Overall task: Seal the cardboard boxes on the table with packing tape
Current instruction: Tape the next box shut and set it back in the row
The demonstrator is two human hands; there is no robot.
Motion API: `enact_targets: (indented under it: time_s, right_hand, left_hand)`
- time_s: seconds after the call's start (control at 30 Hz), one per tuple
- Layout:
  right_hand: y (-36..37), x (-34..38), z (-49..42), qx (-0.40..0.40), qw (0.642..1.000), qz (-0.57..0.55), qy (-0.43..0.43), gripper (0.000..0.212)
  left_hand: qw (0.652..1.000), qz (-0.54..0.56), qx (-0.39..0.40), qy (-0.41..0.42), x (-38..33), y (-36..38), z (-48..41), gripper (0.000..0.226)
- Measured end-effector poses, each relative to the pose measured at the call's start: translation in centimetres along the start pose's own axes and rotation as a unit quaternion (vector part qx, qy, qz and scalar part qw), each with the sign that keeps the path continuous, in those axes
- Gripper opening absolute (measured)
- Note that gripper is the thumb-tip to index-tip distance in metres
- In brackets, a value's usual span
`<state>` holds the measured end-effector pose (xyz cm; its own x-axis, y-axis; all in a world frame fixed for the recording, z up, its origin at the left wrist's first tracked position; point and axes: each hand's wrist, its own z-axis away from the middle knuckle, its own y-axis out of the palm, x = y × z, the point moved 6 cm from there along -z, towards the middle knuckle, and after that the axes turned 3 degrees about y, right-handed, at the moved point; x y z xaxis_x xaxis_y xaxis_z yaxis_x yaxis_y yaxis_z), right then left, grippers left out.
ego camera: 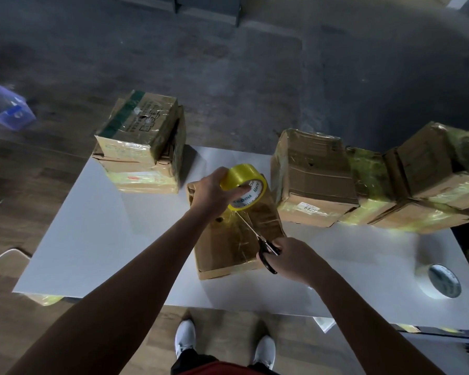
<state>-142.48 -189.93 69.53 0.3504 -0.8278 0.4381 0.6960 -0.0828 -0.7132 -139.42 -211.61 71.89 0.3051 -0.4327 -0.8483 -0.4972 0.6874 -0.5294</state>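
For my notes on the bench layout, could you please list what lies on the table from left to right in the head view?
Stack of two taped boxes → yellow tape roll held over the middle box → row of taped boxes → white tape roll.

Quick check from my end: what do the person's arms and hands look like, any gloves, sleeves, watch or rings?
Both arms are bare from the frame edge to the wrists, with no sleeves in view. The left hand and right hand wear no gloves. No watch, bracelet or ring is visible on either.
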Motion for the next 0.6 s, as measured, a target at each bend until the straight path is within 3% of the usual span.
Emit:
enact_targets:
  time_s: [0.3,0.6]
  right_hand:
    - [0.5,1.9,-0.2,-0.013,1.0,0.02,-0.008,0.034]
    - [1.3,4.0,-1.0,-0.076,0.996,0.049,0.015,0.038]
  left_hand:
    - [0.999,-0.032,0.012,-0.006,-0.2,0.6,-0.4,0.049]
    - [0.999,-0.029,0.025,-0.003,-0.5,0.8,-0.2,0.057]
